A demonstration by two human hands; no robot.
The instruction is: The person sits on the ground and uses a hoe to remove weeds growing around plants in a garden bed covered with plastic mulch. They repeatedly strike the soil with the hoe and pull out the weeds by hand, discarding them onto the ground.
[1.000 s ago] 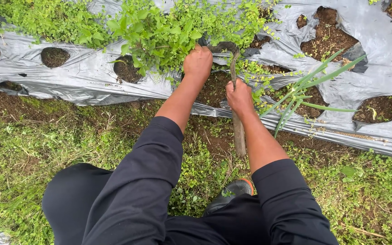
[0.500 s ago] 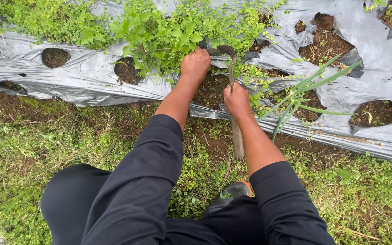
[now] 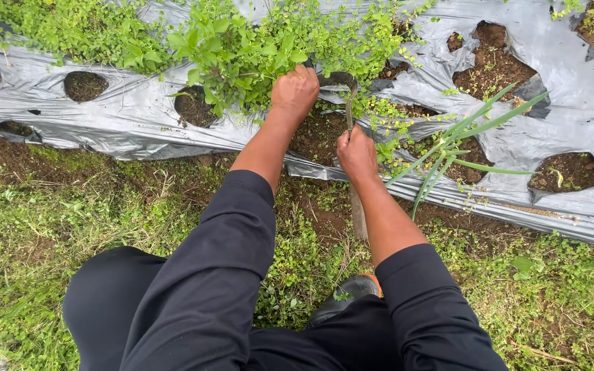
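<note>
My left hand (image 3: 295, 91) is closed into a fist around the stems of a dense clump of small-leaved green weeds (image 3: 256, 48), gripping it low, just above the soil of a planting hole. My right hand (image 3: 356, 152) is clamped on the worn wooden handle of a small curved-blade sickle (image 3: 349, 110); the dark hooked blade arcs up and to the left, its tip lying just beside the left fist, at the base of the weeds. The handle's end shows below the right wrist, over bare soil.

Both hands work above a sheet of silver-grey plastic mulch (image 3: 125, 113) that covers a raised bed and is pierced by round holes showing brown earth. To the right of the right hand, a young onion plant with long, narrow green leaves (image 3: 458, 141) stands in a torn opening, near the handle. In the foreground lie my dark sleeves, a black boot with an orange rim (image 3: 348, 288), and a grassy path (image 3: 49, 233).

Risks, as I judge them: the blade sits very close to my left knuckles, so a hard pull could cut them. A slip to the right could slice the onion leaves. A low stroke could tear the plastic sheet further. Whether the blade touches the stems cannot be told.
</note>
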